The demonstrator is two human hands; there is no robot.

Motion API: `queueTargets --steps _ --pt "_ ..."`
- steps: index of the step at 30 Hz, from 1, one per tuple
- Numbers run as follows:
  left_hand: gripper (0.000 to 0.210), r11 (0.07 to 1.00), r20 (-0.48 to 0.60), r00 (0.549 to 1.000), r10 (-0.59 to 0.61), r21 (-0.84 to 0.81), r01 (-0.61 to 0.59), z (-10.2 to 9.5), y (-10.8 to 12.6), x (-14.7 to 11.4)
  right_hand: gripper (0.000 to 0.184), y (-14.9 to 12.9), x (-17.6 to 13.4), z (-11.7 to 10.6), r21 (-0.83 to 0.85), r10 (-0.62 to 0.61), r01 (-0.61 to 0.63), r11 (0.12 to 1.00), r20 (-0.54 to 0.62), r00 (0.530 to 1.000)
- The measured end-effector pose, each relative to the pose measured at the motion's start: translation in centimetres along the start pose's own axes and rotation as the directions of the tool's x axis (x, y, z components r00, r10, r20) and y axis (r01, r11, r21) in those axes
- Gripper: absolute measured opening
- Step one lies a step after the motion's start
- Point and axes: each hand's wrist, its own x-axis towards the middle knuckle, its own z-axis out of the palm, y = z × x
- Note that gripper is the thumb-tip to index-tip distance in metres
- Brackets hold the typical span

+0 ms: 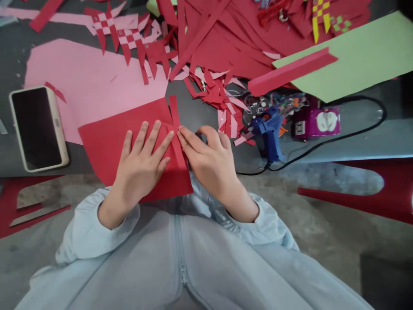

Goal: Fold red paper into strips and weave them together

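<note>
A sheet of red paper (106, 142) lies over the front edge of the dark table, its lower part reaching past the edge. My left hand (142, 159) rests flat on it with the fingers spread. Along the sheet's right side runs a narrow red strip (174, 112), its top end standing apart from the sheet. My right hand (211, 159) is closed at that side, its fingertips pressed together against the strip. Something dark shows between its bent fingers, too small to make out. The right thumb is hidden.
A phone (38, 129) lies left on pink paper (97, 86). Right of my hands are a blue glue gun (271, 133) with a black cord (322, 142), a purple box (318, 122) and green paper (355, 60). Red paper scraps (213, 90) and woven pieces (129, 38) lie behind.
</note>
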Motion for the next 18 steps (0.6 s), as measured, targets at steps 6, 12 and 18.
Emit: queueTargets --steps 6,12,18 --pt "0.057 0.999 0.059 0.997 -0.04 0.007 0.04 -0.6 0.6 0.3 0.046 -0.1 0.2 -0.4 -0.014 0.037 -0.037 0.999 0.057 0.998" --pt "0.057 0.998 0.15 0.987 -0.063 0.004 0.063 -1.2 0.9 0.6 0.052 0.1 0.5 -1.2 0.074 0.066 -0.078 0.994 0.151 0.986" --pt "0.056 0.998 0.175 0.983 -0.065 -0.016 0.069 -0.9 0.8 0.4 0.049 0.2 0.8 -1.5 0.081 0.082 -0.097 0.992 0.171 0.982"
